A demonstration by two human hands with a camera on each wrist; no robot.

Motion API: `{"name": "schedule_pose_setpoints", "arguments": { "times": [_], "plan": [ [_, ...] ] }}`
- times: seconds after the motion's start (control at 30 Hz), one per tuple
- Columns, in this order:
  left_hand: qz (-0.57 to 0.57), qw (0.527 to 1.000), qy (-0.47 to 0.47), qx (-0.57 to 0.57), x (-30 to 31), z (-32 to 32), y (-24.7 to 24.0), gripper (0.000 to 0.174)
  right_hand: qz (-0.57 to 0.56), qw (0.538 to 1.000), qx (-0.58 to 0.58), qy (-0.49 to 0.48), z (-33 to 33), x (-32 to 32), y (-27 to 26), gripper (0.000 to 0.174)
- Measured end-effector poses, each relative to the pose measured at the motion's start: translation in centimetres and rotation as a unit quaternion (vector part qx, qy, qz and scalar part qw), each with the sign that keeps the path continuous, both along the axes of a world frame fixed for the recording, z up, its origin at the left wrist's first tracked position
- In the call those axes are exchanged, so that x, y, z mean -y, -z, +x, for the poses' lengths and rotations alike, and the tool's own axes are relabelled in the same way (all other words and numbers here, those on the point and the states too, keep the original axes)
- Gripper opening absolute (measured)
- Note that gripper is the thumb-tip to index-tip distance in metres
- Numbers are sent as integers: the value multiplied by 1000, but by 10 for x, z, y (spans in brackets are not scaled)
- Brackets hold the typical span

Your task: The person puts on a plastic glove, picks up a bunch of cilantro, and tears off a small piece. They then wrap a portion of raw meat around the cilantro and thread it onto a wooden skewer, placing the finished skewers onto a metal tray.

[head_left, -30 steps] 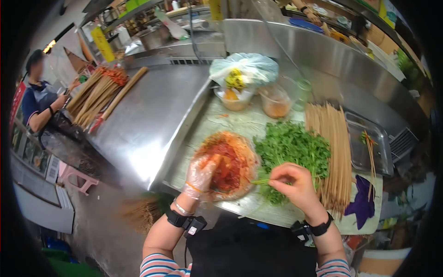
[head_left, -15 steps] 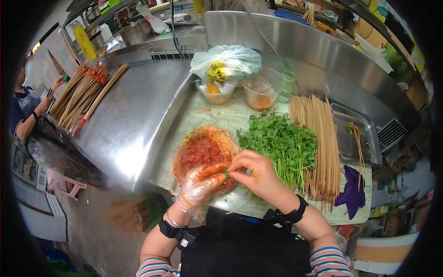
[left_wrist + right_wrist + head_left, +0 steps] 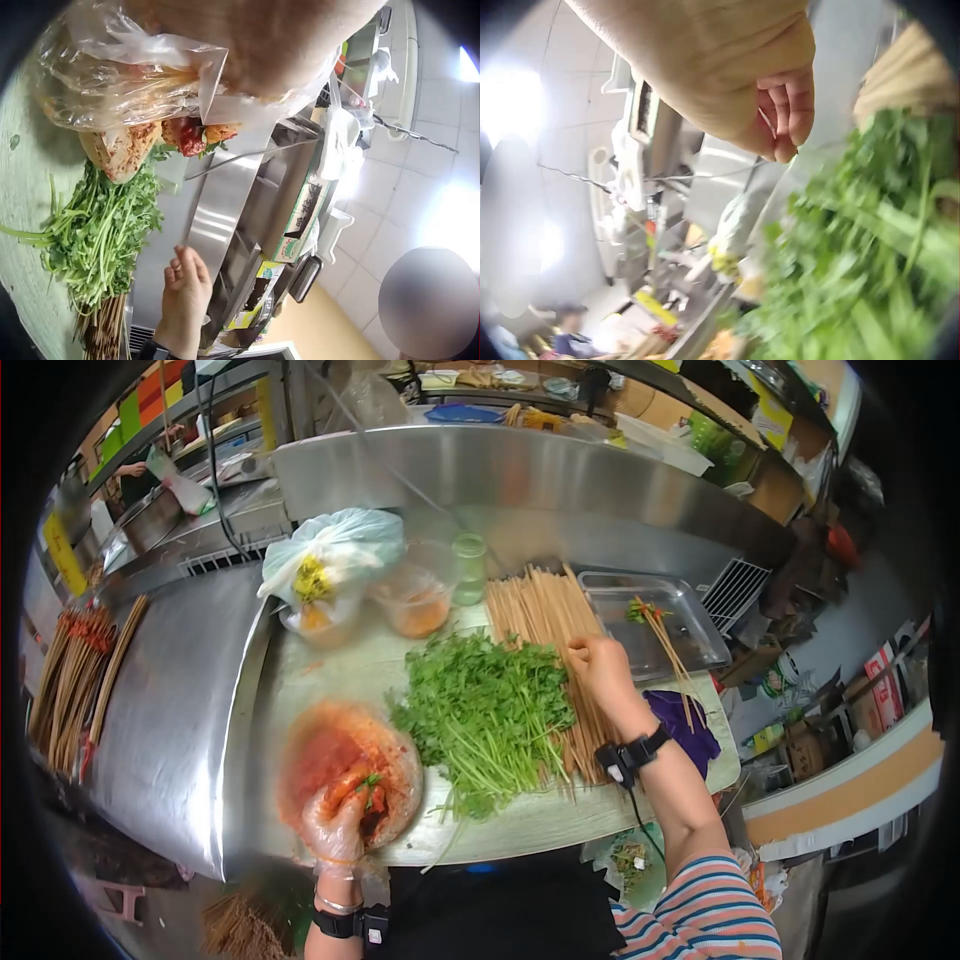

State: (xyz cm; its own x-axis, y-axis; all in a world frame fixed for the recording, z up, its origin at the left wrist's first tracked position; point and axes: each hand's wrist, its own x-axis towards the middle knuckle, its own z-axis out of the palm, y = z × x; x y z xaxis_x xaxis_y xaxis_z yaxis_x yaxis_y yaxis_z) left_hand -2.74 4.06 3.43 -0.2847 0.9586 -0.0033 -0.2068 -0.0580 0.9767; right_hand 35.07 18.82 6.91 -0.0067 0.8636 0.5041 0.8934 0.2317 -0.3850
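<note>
My left hand (image 3: 335,825), in a clear plastic glove, is over a bowl (image 3: 408,760) of red-seasoned meat (image 3: 322,760). It holds a piece of red meat (image 3: 189,139) with green leaves (image 3: 371,782) on it; the glove hides part of the piece. My bare right hand (image 3: 603,672) is above a row of wooden skewers (image 3: 535,605), fingers loosely bent. Nothing shows in its fingers (image 3: 801,105). Between the two hands lies a heap of cilantro (image 3: 485,700).
Behind the cilantro stand a bagged tub (image 3: 335,555), a clear tub (image 3: 415,605) and a green glass (image 3: 468,570). A metal tray (image 3: 690,630) with a few loaded skewers (image 3: 668,645) and a purple cloth (image 3: 690,725) are at right. More skewers (image 3: 75,690) lie on the steel counter at left.
Both hands met over the bowl half a second ago with green stalks at the fingertips. Since then the right hand has moved right, above the skewers; the head view has turned right.
</note>
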Motion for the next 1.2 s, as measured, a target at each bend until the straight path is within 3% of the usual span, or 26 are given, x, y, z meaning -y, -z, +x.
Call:
{"name": "schedule_pose_setpoints", "arguments": {
  "times": [0.1, 0.2, 0.3, 0.43, 0.6, 0.7, 0.8, 0.83, 1.0, 1.13, 1.17, 1.2],
  "plan": [
    [22, 999, -7, -24, -2, -4, 13, 22, -204, 957, 156, 137, 31, -24, 12, 21],
    [37, 997, -30, -58, -2, -3, 14, 22, -211, 960, 146, 115, 45, -39, 14, 19],
    [13, 999, -7, -37, 0, -5, 12, 23, -393, 911, -39, 122, 47, -41, -11, 20],
    [40, 996, -33, -74, -3, -2, 17, 22, -375, 902, -173, 128, 66, -42, 1, 17],
    [29, 999, -25, -19, -2, -1, 8, 22, -337, 898, -268, 93, 80, -33, -3, 13],
    [34, 998, -31, 51, -2, 0, 5, 23, -281, 800, -528, -55, 59, -11, -20, 9],
    [41, 985, -34, 164, -4, 0, -6, 31, -200, 747, -625, -111, -8, 26, -37, 11],
    [39, 978, 10, 206, -6, -8, 3, 31, -184, 739, -636, -124, -33, 39, -37, 11],
    [-22, 935, -43, 351, -1, 15, -32, 21, -143, 689, -681, -202, -138, 95, -16, 13],
    [-22, 940, -62, 336, 2, 15, -37, 26, -152, 661, -689, -256, -171, 116, -4, 11],
    [-21, 946, -58, 317, 3, 14, -37, 26, -180, 673, -666, -268, -172, 119, -5, 11],
    [-20, 952, -52, 300, 5, 11, -35, 27, -215, 652, -664, -297, -171, 122, -5, 11]
  ]
}}
